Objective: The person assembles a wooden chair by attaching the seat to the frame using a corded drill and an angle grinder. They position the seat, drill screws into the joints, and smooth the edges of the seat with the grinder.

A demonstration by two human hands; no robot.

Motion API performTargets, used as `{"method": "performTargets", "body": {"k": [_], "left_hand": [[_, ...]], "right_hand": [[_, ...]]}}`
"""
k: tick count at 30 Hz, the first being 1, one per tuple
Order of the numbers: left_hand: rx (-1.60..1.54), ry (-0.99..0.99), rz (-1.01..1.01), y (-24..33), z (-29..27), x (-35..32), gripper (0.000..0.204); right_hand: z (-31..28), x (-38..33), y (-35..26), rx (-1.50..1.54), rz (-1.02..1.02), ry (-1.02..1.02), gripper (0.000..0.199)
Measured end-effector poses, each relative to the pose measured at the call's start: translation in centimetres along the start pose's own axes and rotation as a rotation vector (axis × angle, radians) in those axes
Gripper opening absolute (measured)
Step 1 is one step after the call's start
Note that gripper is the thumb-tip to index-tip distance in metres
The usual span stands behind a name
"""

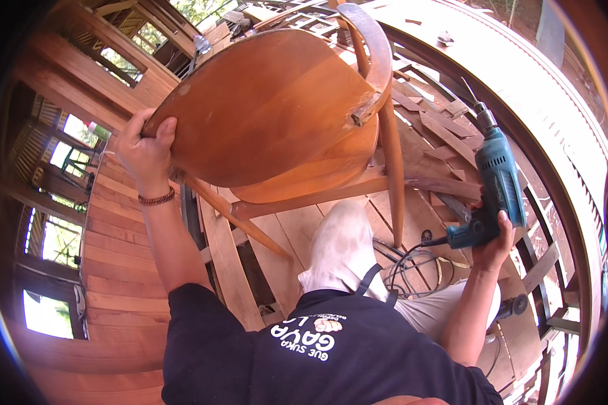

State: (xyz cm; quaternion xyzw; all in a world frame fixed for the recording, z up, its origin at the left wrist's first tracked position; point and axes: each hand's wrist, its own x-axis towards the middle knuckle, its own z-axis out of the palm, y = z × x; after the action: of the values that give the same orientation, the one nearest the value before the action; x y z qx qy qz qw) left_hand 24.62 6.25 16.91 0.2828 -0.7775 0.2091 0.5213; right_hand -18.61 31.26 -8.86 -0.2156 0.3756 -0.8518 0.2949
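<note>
A wooden chair (pixel 263 108) is held tilted above the plank floor (pixel 121 270), its seat edge clenched by the left hand (pixel 145 152). A blue drill (pixel 496 185) is gripped by the right hand (pixel 493 239), bit up, well apart from the chair. Judged a pause between drillings; next, the bit must be aligned with the frame.

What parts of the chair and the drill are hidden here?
Head view, the only one:
- The chair shows only its seat underside; its top face is turned away.
- The left hand has its fingertips curled over the seat edge, hidden.
- The drill has its handle covered by the right hand.
- The drill bit is too thin to tell its tip.
- The cable runs behind the knee.
</note>
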Motion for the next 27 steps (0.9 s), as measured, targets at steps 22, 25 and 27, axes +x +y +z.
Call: {"method": "performTargets", "body": {"k": [22,25,27], "left_hand": [[0.059,-0.077,0.310,5.9,-3.2,5.7,0.062],[-0.032,-0.086,0.202,5.7,-3.2,4.6,0.064],[-0.012,-0.070,0.186,5.6,-3.5,4.1,0.064]], "right_hand": [[-1.8,2.2,3.7,-0.008,0.220,-0.118,0.062],[-1.7,2.1,3.7,0.042,0.212,-0.140,0.059],[-1.8,2.1,3.5,0.041,0.196,-0.138,0.059]]}}
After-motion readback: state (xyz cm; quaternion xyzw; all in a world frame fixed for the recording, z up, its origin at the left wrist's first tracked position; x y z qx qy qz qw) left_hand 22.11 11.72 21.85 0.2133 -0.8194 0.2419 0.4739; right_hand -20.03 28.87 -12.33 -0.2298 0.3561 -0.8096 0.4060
